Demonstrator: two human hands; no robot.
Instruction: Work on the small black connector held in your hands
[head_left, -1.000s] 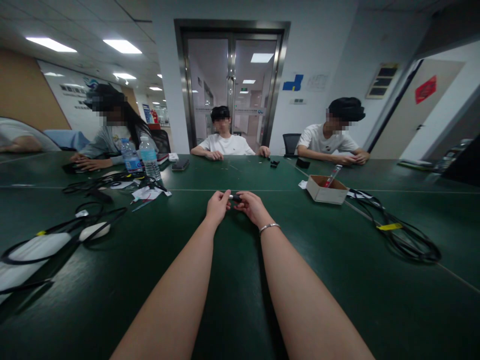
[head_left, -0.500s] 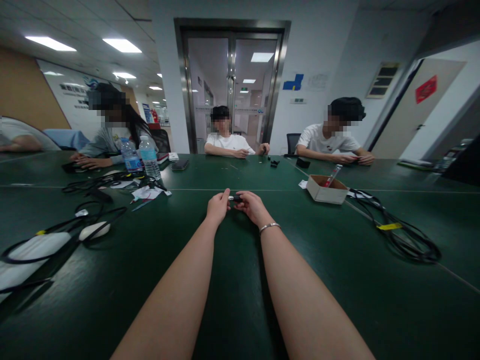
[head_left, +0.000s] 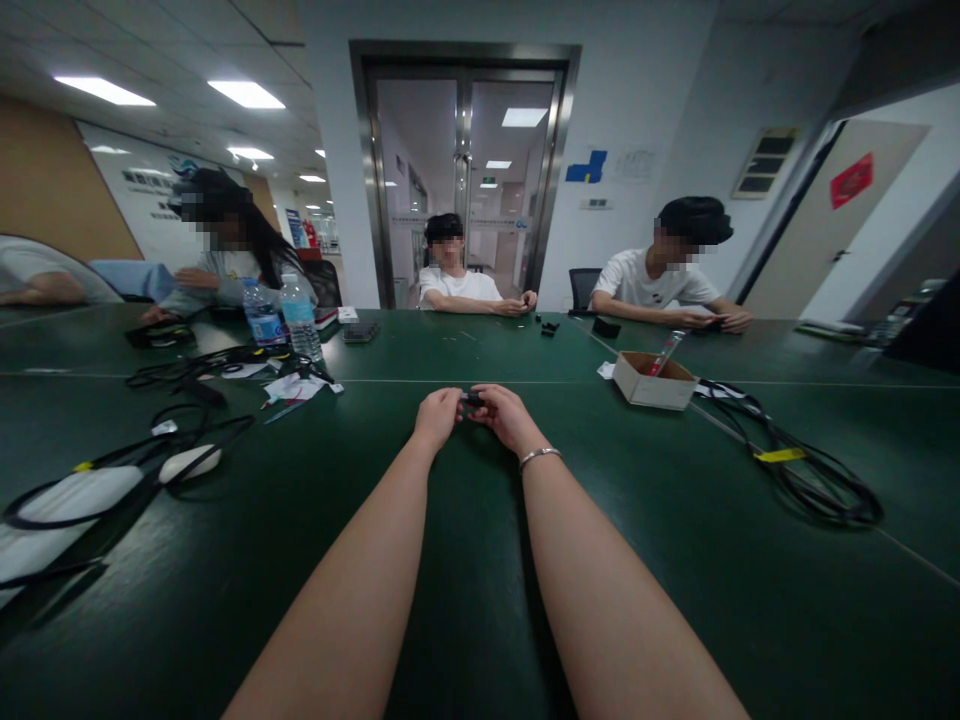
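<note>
The small black part (head_left: pixel 472 399) is sitting just above the green table (head_left: pixel 675 520), pinched between the two hands out at the end of the stretched arms. It is too small and too covered to name more closely. The left hand (head_left: pixel 436 417) is closing its fingertips on one end of it. The right hand (head_left: pixel 508 415), with a thin bracelet (head_left: pixel 540 455) at the wrist, is curling its fingers around the other end. Both hands are gripping, and neither is lying open.

Judging by the two opposed pinches, the hands are working the ends against each other, either pressing together or pulling apart. I cannot tell which. Whatever move comes after this calls for a firm hold on both ends and a straight, careful force, since the part offers little to grip.

To the right a cardboard box (head_left: pixel 651 380) is holding a red-tipped tube (head_left: pixel 664 352), with a coil of black cable (head_left: pixel 795 470) beyond it. To the left are more cables (head_left: pixel 187 425), a white oval object (head_left: pixel 189 462) and two water bottles (head_left: pixel 299 317). Three other people are sitting across the table, busy with their own hands.
</note>
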